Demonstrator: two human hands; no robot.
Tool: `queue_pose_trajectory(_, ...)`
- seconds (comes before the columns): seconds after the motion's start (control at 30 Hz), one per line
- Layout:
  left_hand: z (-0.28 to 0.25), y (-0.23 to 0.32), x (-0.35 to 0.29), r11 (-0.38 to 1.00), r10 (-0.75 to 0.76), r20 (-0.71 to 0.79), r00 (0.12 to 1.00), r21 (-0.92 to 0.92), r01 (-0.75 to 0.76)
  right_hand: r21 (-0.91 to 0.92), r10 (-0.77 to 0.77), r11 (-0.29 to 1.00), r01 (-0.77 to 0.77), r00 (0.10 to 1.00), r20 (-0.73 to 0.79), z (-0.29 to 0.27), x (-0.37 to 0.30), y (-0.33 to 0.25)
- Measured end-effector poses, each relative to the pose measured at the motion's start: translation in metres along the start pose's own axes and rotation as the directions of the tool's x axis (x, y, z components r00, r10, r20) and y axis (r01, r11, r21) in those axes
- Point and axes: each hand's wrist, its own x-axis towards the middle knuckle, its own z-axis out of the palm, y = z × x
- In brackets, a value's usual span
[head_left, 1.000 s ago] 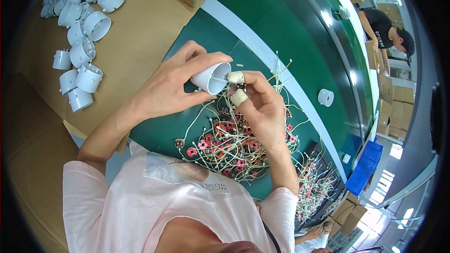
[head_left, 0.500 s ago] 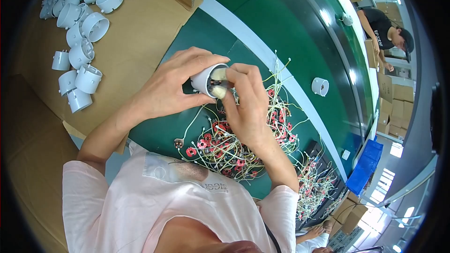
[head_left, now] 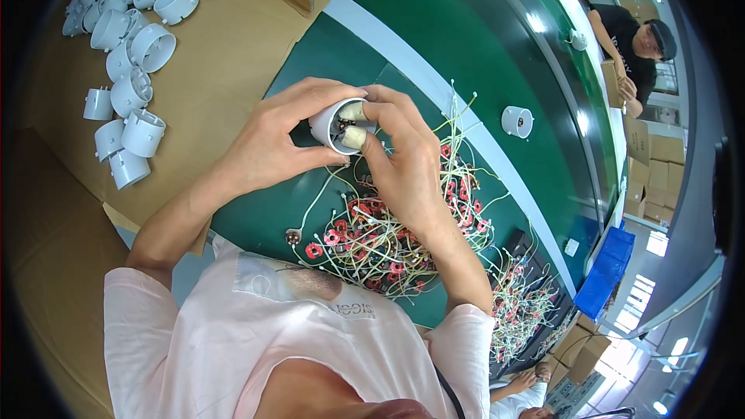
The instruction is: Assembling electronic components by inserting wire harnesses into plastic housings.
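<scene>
My left hand is wrapped round a white plastic cup-shaped housing, whose open side is tilted toward my right hand. My right hand has its thumb and a finger, both in pale finger covers, inside the housing. They pinch a small dark part with metal bits, mostly hidden by the fingertips. Below both hands spreads a tangled pile of wired parts, red and black with pale yellow-green leads. One wired part lies apart at the pile's left.
Many white housings sit on cardboard at the left. Beyond a pale rail, a green conveyor carries another housing. A blue bin and a second wire pile are at right. A co-worker stands across.
My right thumb and finger have gone deeper into the housing, and the hand has come closer to my left. The housing on the conveyor has moved farther away. The co-worker's head and arms have shifted.
</scene>
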Motion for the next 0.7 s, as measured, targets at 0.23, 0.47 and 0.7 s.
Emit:
queue_pose_trajectory(0.23,0.003,-0.004,0.003,0.999,-0.029,-0.025,0.999,-0.038,0.028,0.114,0.126,0.985,-0.132,0.990,0.057,0.001,0.004,0.007)
queue_pose_trajectory(0.47,0.002,-0.002,0.003,0.998,-0.010,-0.043,0.999,0.054,0.012,0.098,0.086,0.991,-0.087,0.996,0.016,0.007,0.008,0.013)
queue_pose_trajectory(0.7,-0.086,-0.026,0.051,0.321,0.386,-0.285,0.877,0.933,0.162,-0.201,0.330,0.912,-0.358,0.930,-0.160,-0.057,0.053,0.094)
